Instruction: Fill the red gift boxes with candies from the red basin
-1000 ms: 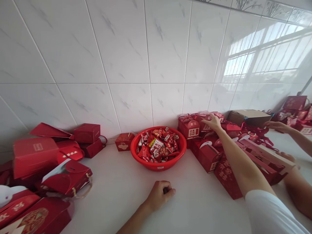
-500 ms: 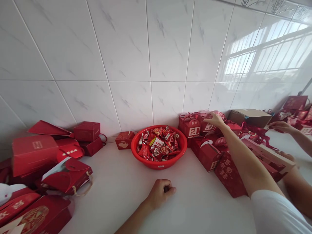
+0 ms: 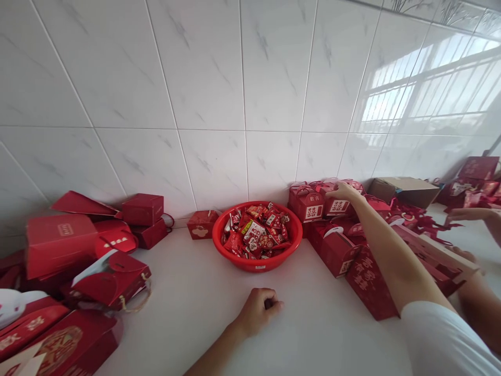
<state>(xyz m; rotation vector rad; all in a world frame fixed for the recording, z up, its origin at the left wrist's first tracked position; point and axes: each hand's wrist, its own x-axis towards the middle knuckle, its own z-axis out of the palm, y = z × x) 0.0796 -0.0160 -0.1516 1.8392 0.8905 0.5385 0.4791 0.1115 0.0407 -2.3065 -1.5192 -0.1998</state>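
Note:
My left hand (image 3: 259, 307) rests on the white tabletop (image 3: 219, 324) in a loose fist, with a visible hollow between thumb and fingers and nothing in it. My right hand (image 3: 344, 191) reaches far across to the back right, its fingers curled over the top of a red candy box (image 3: 337, 207) with a white label; the fingertips are partly hidden. Just left of that box stands another like it (image 3: 307, 204), with a looped handle. Between my hands, further back, sits a red plastic basin (image 3: 257, 266) heaped with wrapped sweets (image 3: 256, 232).
Several red boxes (image 3: 60, 243) are piled at the left. One small red box (image 3: 202, 224) stands against the tiled wall. Larger red boxes (image 3: 370, 282) lie under my right forearm. At the right are a cardboard box (image 3: 407, 190), dark red ribbons (image 3: 434, 227) and another person's hand (image 3: 467, 215).
The view has shifted slightly, so most things sit a little further right. My hands keep their places, the right one still at the candy box. The other person's hand at the ribbons has moved.

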